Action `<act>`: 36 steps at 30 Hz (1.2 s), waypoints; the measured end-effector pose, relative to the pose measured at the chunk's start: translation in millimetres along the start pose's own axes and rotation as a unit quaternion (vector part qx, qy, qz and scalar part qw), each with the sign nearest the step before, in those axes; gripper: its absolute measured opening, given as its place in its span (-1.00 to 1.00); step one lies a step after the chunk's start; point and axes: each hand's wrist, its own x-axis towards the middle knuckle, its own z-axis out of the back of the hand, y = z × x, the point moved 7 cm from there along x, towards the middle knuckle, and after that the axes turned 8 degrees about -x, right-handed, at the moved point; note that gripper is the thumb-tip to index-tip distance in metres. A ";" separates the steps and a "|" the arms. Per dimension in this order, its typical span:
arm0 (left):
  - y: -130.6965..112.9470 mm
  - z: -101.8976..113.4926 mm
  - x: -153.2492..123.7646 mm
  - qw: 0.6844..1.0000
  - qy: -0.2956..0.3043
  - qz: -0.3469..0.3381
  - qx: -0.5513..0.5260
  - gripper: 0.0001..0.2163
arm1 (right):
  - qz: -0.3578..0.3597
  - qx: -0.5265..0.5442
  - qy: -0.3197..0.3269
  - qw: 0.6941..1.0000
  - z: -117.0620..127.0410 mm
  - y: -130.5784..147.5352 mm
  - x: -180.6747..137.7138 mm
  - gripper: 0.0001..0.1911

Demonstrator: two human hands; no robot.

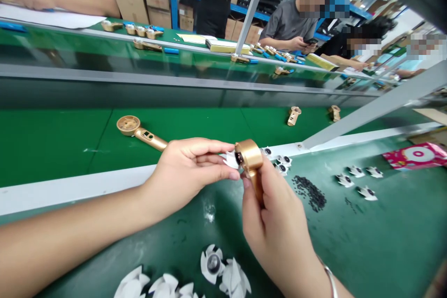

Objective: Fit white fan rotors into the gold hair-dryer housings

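Observation:
My right hand [279, 214] is wrapped around the handle of a gold handheld fan housing [249, 153], its round head tilted toward the left. Between the fingers and thumb of my left hand [186, 163] is a white fan blade [229, 160], held at the open side of that head. Whether the blade is seated inside or only touching cannot be made out. More white fan blades [212, 263] lie on the green table below my hands, and others [283, 160] sit just beyond my right hand.
A gold fan housing [128, 125] lies on the green belt [52, 144] behind a white rail [87, 188]. To the right are small black parts [310, 193], several blades [366, 193], a pink box [417, 154] and a slanting metal post [380, 100]. Co-workers are across the line.

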 end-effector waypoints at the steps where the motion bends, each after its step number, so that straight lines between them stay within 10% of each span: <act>1: -0.1 0.4 0.9 1.000 0.001 -0.002 0.006 -0.70 | 0.008 -0.007 -0.002 1.000 1.0 0.5 -0.2 -0.69; 9: -15.8 -5.9 9.8 0.979 0.122 -0.064 0.148 -0.53 | -0.021 0.265 0.202 0.943 -11.9 -0.4 -2.7 -0.92; 15: -8.2 -21.2 -2.6 0.976 0.185 0.104 0.042 -0.77 | -0.092 0.353 0.264 0.893 -22.9 -7.5 -11.7 -0.90; 22: 2.5 -13.7 2.2 0.977 0.168 0.119 0.053 -0.74 | -0.126 0.399 0.313 0.853 -32.3 -7.5 -18.9 -0.86; 26: -6.8 3.4 16.0 0.969 0.110 0.035 0.218 -0.59 | -0.084 0.229 0.274 0.930 -29.4 -19.3 8.0 -0.83; 29: -35.8 2.7 12.2 0.894 0.039 -0.140 0.424 -0.52 | -0.052 -0.028 0.143 0.988 -27.8 -39.3 56.3 -0.73; 36: 25.7 -36.6 -29.9 0.766 0.366 -0.019 0.528 -0.49 | -0.062 -0.167 0.140 0.974 -42.8 -74.7 121.2 -0.56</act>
